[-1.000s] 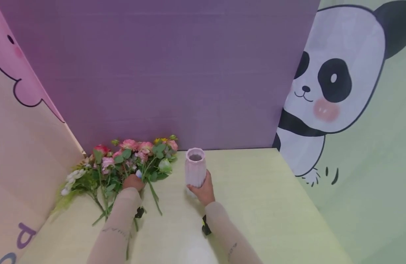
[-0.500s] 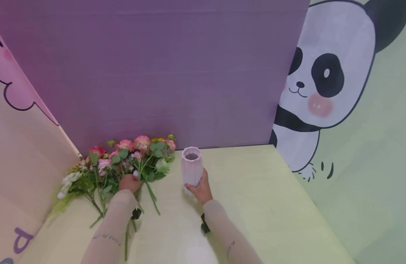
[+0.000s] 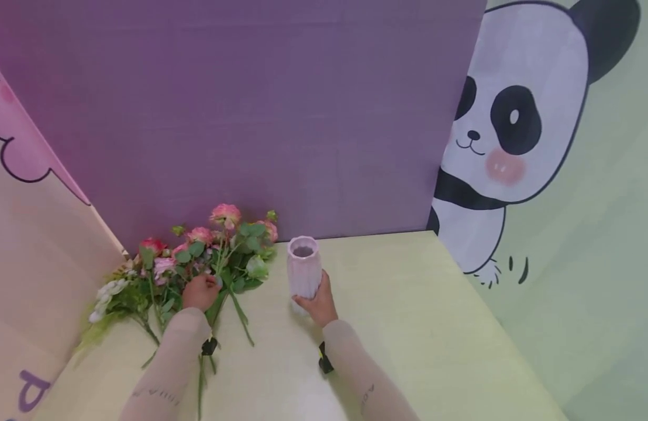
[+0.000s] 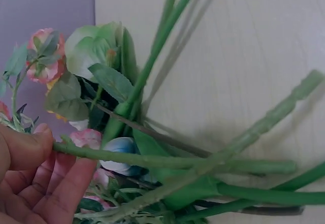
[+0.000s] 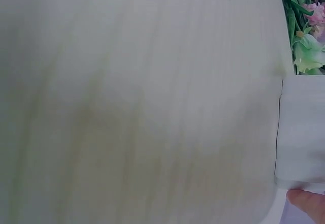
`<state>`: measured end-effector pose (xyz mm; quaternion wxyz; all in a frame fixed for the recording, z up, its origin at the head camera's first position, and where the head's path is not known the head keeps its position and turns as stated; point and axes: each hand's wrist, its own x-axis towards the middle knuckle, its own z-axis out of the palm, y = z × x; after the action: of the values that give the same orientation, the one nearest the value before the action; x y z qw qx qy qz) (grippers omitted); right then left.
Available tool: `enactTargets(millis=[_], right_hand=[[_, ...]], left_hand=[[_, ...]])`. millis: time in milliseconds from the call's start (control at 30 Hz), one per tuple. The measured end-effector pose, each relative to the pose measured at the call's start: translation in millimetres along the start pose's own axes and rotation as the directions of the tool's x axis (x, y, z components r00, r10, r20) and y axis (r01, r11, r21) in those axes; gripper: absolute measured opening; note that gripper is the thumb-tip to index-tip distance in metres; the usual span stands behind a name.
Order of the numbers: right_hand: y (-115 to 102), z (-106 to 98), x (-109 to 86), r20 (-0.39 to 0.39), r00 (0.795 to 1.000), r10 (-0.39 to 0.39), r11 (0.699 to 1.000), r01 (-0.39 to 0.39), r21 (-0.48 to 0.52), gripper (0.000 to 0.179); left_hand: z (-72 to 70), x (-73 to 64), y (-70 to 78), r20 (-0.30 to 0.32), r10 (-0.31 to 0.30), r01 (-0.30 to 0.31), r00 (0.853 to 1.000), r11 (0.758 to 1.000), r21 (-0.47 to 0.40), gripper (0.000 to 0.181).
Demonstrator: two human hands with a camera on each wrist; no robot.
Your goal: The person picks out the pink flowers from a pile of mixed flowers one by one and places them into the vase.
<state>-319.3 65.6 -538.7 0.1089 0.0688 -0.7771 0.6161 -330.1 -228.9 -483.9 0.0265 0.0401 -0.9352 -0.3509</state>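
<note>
My left hand (image 3: 200, 292) is among the artificial flowers at the left of the table. Between thumb and fingertips it pinches a thin green stem (image 4: 147, 160), which a pink flower (image 3: 226, 215) standing above the others seems to top. Other stems cross beneath it in the left wrist view. My right hand (image 3: 321, 301) grips the lower part of a pale pink ribbed vase (image 3: 304, 272), thumb in front. The vase's mouth is up and no flowers stand in it. Only a fingertip (image 5: 307, 203) of that hand shows in the right wrist view.
Around the left hand lie more flowers: a white-green bloom (image 3: 257, 267), a red one (image 3: 153, 245) and a white cluster (image 3: 108, 298). Loose stems reach toward the front of the pale table (image 3: 408, 327). A purple backdrop (image 3: 303, 117) stands behind, with printed walls at both sides.
My left hand has drawn back slightly left and raised a pink flower above the pile. The right hand keeps its grip on the vase. The head view has shifted slightly.
</note>
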Motion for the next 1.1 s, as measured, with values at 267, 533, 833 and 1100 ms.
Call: enactTargets(millis=[267, 533, 833, 1100], right_hand=[[2.2, 2.7, -1.1, -0.012, 1.000, -0.003, 1.000, 0.003, 0.009, 0.092], [1.6, 3.2, 0.8, -0.035, 0.999, -0.004, 1.000, 0.003, -0.024, 0.090], [1.6, -4.4, 0.9, 0.034, 0.999, 0.039, 0.998, -0.041, 0.055, 0.094], [-27.8, -18.5, -18.1, 0.034, 0.999, 0.023, 0.987, -0.028, 0.158, 0.091]], left_hand=[[-2.3, -7.6, 0.9, -0.048, -0.009, 0.008, 0.999, 1.000, -0.020, 0.025], [-3.6, -12.9, 5.9, -0.127, -0.004, -0.006, 0.992, 0.997, -0.076, 0.029], [-5.4, -18.1, 11.3, -0.202, 0.025, -0.052, 0.979, 0.990, -0.131, 0.029], [-1.5, -24.4, 20.6, -0.262, 0.067, -0.114, 0.963, 0.979, -0.167, 0.023]])
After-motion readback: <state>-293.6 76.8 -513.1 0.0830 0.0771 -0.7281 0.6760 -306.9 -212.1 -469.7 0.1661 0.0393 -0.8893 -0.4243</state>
